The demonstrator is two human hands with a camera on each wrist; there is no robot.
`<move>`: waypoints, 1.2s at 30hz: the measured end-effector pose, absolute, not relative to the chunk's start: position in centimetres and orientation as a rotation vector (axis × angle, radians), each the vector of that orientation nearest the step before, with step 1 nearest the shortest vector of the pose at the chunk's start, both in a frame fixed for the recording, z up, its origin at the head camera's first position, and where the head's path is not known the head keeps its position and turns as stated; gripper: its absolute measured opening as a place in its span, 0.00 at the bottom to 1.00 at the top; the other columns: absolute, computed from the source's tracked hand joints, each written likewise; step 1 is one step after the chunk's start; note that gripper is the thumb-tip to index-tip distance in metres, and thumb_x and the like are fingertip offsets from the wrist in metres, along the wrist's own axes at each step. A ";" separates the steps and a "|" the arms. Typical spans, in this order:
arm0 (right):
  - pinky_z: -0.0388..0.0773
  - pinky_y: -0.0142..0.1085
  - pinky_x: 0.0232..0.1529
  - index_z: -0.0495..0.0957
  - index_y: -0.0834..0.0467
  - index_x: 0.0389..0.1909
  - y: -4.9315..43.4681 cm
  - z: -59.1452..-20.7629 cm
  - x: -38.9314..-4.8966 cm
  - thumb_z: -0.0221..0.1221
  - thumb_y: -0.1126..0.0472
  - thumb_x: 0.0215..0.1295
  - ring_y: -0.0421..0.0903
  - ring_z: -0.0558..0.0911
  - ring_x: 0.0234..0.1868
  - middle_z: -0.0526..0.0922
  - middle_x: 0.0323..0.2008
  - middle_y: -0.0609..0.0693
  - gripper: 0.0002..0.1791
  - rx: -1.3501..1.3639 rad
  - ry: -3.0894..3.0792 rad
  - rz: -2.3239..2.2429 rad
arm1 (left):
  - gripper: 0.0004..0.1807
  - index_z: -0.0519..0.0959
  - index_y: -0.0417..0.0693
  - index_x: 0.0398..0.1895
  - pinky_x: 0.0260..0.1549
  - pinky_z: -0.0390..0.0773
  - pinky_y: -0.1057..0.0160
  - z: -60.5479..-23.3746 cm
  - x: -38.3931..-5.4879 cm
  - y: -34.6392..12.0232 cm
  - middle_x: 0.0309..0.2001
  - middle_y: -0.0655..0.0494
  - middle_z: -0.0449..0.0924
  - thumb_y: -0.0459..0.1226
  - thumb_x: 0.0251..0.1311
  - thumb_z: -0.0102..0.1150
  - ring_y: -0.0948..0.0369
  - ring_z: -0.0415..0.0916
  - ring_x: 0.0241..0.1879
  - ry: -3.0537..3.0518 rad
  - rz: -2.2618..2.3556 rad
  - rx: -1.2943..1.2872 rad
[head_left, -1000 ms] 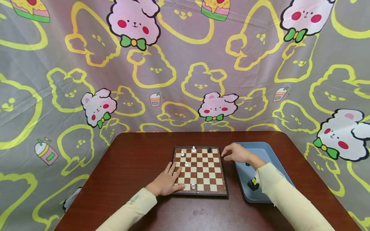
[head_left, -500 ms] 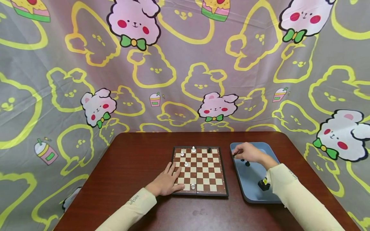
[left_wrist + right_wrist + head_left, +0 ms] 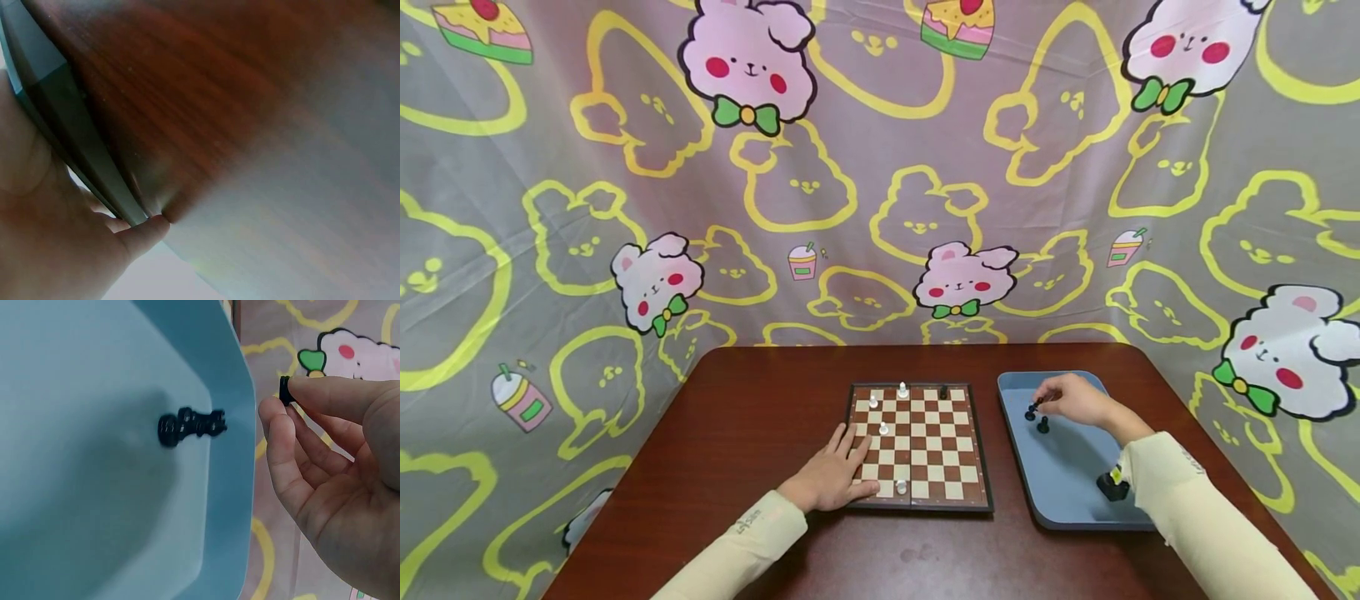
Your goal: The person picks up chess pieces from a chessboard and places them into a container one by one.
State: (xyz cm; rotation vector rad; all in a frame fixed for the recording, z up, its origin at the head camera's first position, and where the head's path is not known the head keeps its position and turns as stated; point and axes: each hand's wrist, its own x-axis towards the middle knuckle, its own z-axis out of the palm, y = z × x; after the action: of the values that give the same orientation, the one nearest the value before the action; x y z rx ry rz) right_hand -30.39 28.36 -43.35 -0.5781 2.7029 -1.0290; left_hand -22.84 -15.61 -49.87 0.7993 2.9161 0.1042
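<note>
My left hand (image 3: 831, 473) lies with spread fingers on the near left corner of a brown and cream chessboard (image 3: 931, 468). In the left wrist view, its thumb (image 3: 145, 237) is at the board's dark edge (image 3: 81, 131). My right hand (image 3: 1075, 398) is over the blue tray (image 3: 1045, 500) and pinches a small black chess piece (image 3: 285, 390) between thumb and fingers. Two other black chess pieces (image 3: 1043, 425) stand in the tray, just below that hand; they overlap in the right wrist view. Several white chess pieces (image 3: 883, 428) and one black chess piece (image 3: 943, 392) stand on the board.
The tray stands on the brown table (image 3: 760, 417), right of the board. A black object with a yellow label (image 3: 1114, 485) is by the right cuff. A patterned cloth (image 3: 865, 208) hangs behind the table and at its sides.
My right hand has moved right, from beside the board's right edge to over the tray, with a small black chess piece still in its fingers. The left hand has stayed on the board.
</note>
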 end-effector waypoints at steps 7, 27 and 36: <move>0.75 0.42 0.34 0.78 0.69 0.43 30.2 -44.0 -30.7 0.59 0.68 0.61 0.47 0.78 0.32 0.80 0.29 0.51 0.11 -0.525 2.717 -1.059 | 0.47 0.54 0.45 0.73 0.59 0.63 0.48 -49.8 -22.7 -15.6 0.72 0.36 0.45 0.67 0.62 0.36 0.41 0.39 0.71 2.915 0.091 0.798; 0.74 0.42 0.36 0.78 0.68 0.42 31.9 -45.7 -30.6 0.60 0.66 0.60 0.48 0.77 0.31 0.79 0.28 0.52 0.11 -0.381 2.720 -1.033 | 0.46 0.54 0.44 0.73 0.59 0.63 0.48 -49.6 -22.5 -15.5 0.72 0.37 0.45 0.66 0.62 0.38 0.41 0.40 0.71 2.908 0.106 0.786; 0.75 0.40 0.32 0.79 0.69 0.39 31.8 -45.9 -30.9 0.60 0.68 0.58 0.47 0.77 0.29 0.79 0.28 0.50 0.09 -0.448 2.733 -1.035 | 0.46 0.53 0.45 0.74 0.59 0.63 0.48 -49.8 -22.6 -15.6 0.72 0.37 0.44 0.67 0.62 0.36 0.42 0.39 0.71 2.912 0.087 0.780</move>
State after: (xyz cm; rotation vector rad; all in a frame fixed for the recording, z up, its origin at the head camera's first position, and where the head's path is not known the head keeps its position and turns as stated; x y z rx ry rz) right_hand -30.85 31.76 -45.94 -0.4477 2.7331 -1.0350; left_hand -22.63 -15.57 -49.82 0.7796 2.9118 0.0867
